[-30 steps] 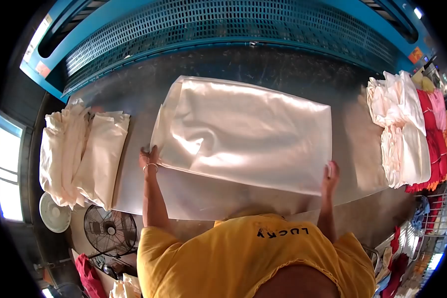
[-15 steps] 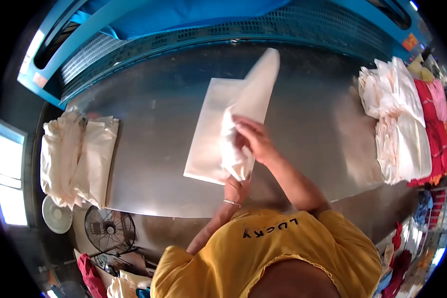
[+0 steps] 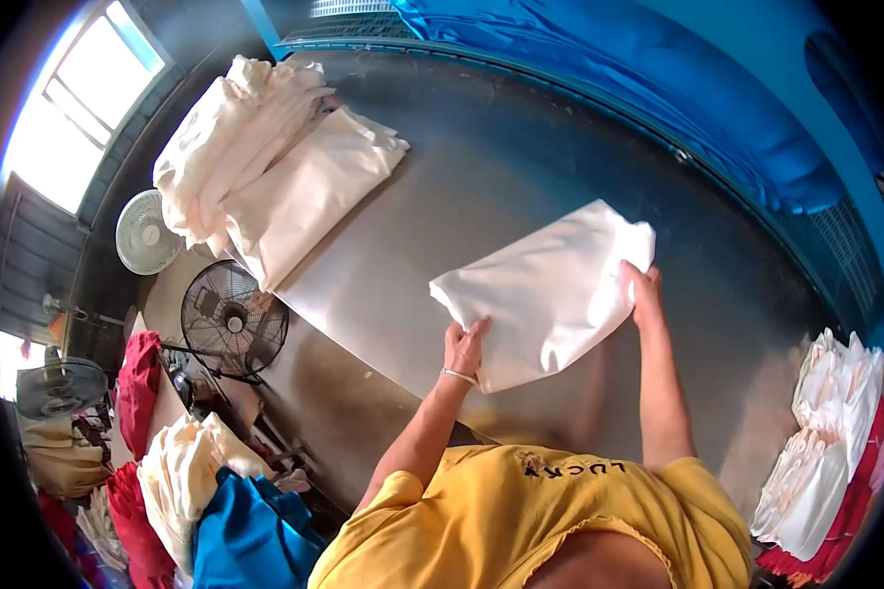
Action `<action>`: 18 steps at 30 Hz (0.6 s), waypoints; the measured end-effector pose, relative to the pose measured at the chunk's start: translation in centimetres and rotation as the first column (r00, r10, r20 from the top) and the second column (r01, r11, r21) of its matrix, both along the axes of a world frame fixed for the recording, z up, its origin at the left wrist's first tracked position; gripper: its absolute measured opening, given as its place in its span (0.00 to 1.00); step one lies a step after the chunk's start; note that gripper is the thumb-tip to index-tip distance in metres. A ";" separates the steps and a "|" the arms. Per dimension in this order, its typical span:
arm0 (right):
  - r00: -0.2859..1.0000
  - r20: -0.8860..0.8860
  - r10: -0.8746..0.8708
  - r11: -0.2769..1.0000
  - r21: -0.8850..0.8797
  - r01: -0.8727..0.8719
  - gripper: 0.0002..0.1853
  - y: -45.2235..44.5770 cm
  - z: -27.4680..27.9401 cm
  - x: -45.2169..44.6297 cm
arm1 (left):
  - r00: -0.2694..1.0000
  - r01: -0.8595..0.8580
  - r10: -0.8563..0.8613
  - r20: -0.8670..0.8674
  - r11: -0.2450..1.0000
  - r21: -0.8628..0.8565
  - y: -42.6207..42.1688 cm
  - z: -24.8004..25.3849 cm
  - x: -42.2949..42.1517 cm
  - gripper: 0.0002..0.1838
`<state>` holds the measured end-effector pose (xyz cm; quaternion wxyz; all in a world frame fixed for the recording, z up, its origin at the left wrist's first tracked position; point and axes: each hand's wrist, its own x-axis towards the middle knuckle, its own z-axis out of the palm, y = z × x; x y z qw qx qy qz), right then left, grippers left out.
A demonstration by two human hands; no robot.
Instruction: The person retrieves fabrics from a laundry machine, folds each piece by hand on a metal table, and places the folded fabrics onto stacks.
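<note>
1. Head view: a folded white cloth [image 3: 550,294] is held by both hands over the near half of a metal table [image 3: 403,255], in front of the torso in a yellow shirt [image 3: 521,510].
2. Left hand [image 3: 466,348]: the cloth's near left edge is pinched, with the thumb laid on the upper face; the fingers are partly hidden. A pale bracelet [image 3: 459,375] is worn at the wrist.
3. Right hand [image 3: 646,292]: the cloth's right edge is gripped, thumb on the upper face, remaining fingers largely covered by the fabric.
4. Cloth condition: small creases are noted near its lower edge. Whether its underside is touched by the tabletop cannot be told.
5. Left end of table: a bunched white pile [image 3: 241,157] is placed beside a flat folded white piece [image 3: 309,201], both well apart from the held cloth.
6. Right end: stacked white cloths [image 3: 830,402] are set beside red fabric [image 3: 845,525].
7. Far side: bright blue fabric [image 3: 638,98] is draped along a blue machine [image 3: 756,44].
8. Floor side, left: a black fan [image 3: 234,319] and a white fan [image 3: 145,236] are seen near the table edge; blue cloth [image 3: 246,535] is heaped lower down, next to cream cloth [image 3: 172,481].
</note>
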<state>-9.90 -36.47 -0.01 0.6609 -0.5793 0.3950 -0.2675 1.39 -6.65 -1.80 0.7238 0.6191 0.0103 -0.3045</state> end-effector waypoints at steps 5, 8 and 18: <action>0.934 0.321 0.156 0.988 -0.070 -0.141 0.19 6.0 10.5 16.9 | 0.949 -0.144 0.159 0.274 0.987 -0.074 5.7 7.9 13.5 0.13; 0.821 0.508 0.260 0.965 -0.147 -0.215 0.18 10.9 14.1 25.9 | 0.821 -0.304 0.365 0.438 0.930 -0.206 13.6 10.4 23.4 0.13; 0.886 -0.005 0.463 0.886 0.010 -0.463 0.26 18.8 1.4 40.6 | 0.608 -0.621 -0.302 0.734 0.395 0.677 31.1 -3.7 41.8 0.42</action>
